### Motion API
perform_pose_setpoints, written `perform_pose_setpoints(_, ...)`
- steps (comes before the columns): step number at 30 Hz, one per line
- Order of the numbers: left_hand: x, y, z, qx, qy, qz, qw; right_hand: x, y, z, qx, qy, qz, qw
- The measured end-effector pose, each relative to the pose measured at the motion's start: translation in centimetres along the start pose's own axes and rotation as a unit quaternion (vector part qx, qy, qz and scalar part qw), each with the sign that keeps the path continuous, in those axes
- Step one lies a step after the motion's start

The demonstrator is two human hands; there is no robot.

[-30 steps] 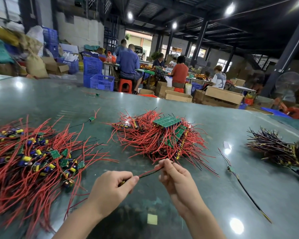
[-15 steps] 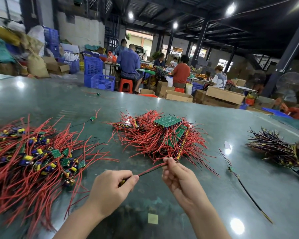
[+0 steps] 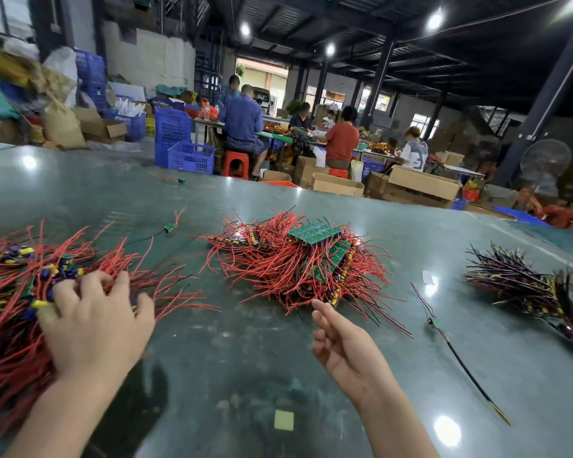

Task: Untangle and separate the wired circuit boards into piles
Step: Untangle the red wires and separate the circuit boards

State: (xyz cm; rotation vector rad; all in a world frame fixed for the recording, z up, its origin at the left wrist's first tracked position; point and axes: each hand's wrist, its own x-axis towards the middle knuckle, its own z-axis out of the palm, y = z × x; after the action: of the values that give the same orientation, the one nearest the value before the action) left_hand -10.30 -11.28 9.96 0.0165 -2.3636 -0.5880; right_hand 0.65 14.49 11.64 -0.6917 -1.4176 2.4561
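Since a second ago the wire stretched between the two hands is gone from them, and I am seeing the left hand [image 3: 93, 328] swung out to the left. It is now lying palm down on the near edge of the left heap of red-wired small green boards [image 3: 17, 292], fingers spread and lightly bent; I cannot tell whether they are pinching a wire beneath. The right hand [image 3: 341, 345] is hovering over the glossy green tabletop [image 3: 245, 365], loosely open and holding nothing, its forefinger reaching toward the near fringe of the middle tangle of red wires and green circuit boards [image 3: 298, 266]. That tangle is sitting at table centre, wires fanning outward all round, one square board on top lying roughly flat. A pile of dark-wired boards [image 3: 523, 285] is lying far right, well apart.
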Motion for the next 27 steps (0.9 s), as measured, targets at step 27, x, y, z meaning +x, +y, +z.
perform_pose_setpoints(27,3.0,-2.0,3.5,0.223,-0.275,0.122,0.927,3.6,1.8,-3.7,-0.687,0.157,-0.185,0.685)
